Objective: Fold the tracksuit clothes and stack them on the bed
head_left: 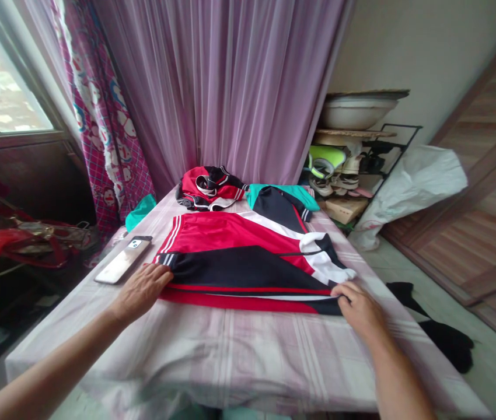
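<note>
A red, black and white track jacket (222, 265) lies spread on the table, its striped hem toward the left and its white collar area to the right. One dark sleeve is laid along the near side of the body. At that sleeve's striped cuff, my left hand (143, 289) has its fingers closed on the fabric. My right hand (359, 306) pinches the sleeve's edge near the shoulder, thumb and fingers together. Its other dark sleeve (278, 204) stretches toward the far side. Behind it sits a crumpled red and black garment (210, 189).
The table wears a pale checked cloth (230, 356). A phone (123, 261) lies left of the jacket, near a teal cloth (140, 213). Teal fabric (311, 198) lies under the far sleeve. Purple curtains (230, 87) hang behind; a shoe rack (374, 169) and white bag (418, 181) stand right.
</note>
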{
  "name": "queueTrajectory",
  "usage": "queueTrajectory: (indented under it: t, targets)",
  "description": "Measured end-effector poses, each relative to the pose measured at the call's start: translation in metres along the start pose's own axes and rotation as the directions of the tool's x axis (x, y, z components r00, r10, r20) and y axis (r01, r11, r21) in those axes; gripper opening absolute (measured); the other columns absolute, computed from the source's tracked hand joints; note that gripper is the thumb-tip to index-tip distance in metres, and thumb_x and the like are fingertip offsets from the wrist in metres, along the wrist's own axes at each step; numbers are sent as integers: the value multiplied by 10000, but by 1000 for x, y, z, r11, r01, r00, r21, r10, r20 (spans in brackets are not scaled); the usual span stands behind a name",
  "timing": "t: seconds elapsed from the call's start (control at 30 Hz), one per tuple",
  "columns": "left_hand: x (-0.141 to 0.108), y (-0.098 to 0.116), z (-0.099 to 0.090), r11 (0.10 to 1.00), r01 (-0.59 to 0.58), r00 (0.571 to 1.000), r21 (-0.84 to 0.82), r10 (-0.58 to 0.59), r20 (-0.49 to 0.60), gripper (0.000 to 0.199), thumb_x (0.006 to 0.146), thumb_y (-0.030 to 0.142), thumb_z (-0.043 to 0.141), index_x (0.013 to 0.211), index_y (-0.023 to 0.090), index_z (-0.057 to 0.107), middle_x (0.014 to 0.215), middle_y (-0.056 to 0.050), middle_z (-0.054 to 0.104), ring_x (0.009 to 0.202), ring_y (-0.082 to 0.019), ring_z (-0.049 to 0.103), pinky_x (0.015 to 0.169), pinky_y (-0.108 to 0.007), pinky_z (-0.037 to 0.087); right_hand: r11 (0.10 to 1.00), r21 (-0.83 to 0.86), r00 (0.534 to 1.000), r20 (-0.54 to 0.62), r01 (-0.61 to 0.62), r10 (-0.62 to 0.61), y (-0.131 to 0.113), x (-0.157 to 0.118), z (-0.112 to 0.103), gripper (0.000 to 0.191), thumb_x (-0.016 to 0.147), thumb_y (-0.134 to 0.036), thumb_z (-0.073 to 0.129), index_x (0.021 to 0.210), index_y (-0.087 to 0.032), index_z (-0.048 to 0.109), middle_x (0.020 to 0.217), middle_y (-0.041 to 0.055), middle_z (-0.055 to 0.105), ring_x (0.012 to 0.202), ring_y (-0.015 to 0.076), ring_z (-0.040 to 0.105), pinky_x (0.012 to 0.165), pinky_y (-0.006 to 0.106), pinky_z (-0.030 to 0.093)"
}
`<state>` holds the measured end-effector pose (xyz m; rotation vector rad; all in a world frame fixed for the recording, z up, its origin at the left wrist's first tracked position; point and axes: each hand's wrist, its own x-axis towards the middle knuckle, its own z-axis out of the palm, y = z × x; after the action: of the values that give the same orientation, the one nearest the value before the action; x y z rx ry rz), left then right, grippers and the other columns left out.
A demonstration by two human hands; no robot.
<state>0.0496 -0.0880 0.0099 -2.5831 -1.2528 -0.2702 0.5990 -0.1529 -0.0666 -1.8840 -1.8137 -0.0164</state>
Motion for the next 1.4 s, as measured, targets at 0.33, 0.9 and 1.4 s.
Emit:
queueTrajectory:
  t: [0.33,0.9,1.4]
  targets:
    - [-16,4,13,986,95,995,-137,-90,37,325,871,120,408,982,220,696,1061,-97,715,978,-245,671,901,-403,512,999,-35,990,135,-21,25,-10,0,-9,334,706,-156,440,715,-286,748,926,13,748,894,206,693,782,316,534]
    - [45,57,56,956,286,955,-67,-279,99,541,952,540,425,1422,295,529,1497,-113,504,1422,-322,400,1184,-630,128,966,50,897,362,254,-255,-238,82,70,561,983,-449,386,1495,-226,433,1599,103,336,1482,248,280,1202,502,192]
    - [51,49,61,976,193,980,-105,-186,75,533,950,553,416,1409,311,540,1490,-92,515,1401,-312,432,1183,-630,153,985,-175,914,400,0,72,-141,68,60,599,1004,-480,283,1552,-241,319,1631,83,261,1505,237,215,1207,504,158]
